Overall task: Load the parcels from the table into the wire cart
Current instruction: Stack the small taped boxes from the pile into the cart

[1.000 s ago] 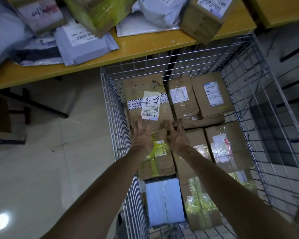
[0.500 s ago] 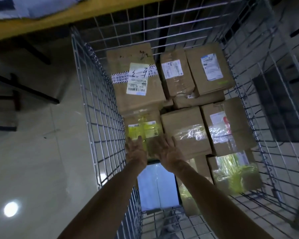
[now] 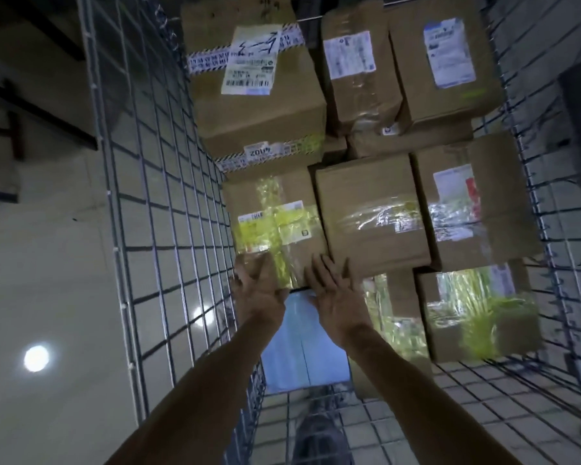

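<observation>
Now both arms are reaching down into the wire cart [image 3: 155, 203], and the view is sitting closer over its load than a second ago. The left hand [image 3: 260, 292] is lying with straight, relaxed fingers over the near-left corner of the yellow-taped box [image 3: 275, 223]. The right hand [image 3: 337, 297] is spreading its straight fingers across that box's near edge, just beside the left, and neither hand is curling round anything. A second ago both hands were hovering farther in, at the near edge of the large striped-tape box [image 3: 252, 95]; half a second ago they were already at the yellow-taped box, where they are staying. That box is sitting against the cart's left wall, between the large striped-tape box behind it in the far-left corner and a pale blue mailer bag [image 3: 302, 350] lying lower down towards the near edge. A plain taped box [image 3: 369, 213] is touching its right side, and a box with a red-and-white label [image 3: 473, 203] is standing beyond that by the right wall. A box wrapped in yellow-green film [image 3: 483, 317] is resting in front of it. A narrow labelled box [image 3: 356, 68] and a wider blue-labelled box [image 3: 443, 62] are lining the cart's far edge. Outside the left wall, a round light reflection [image 3: 36, 358] is shining on the pale floor [image 3: 47, 263].
</observation>
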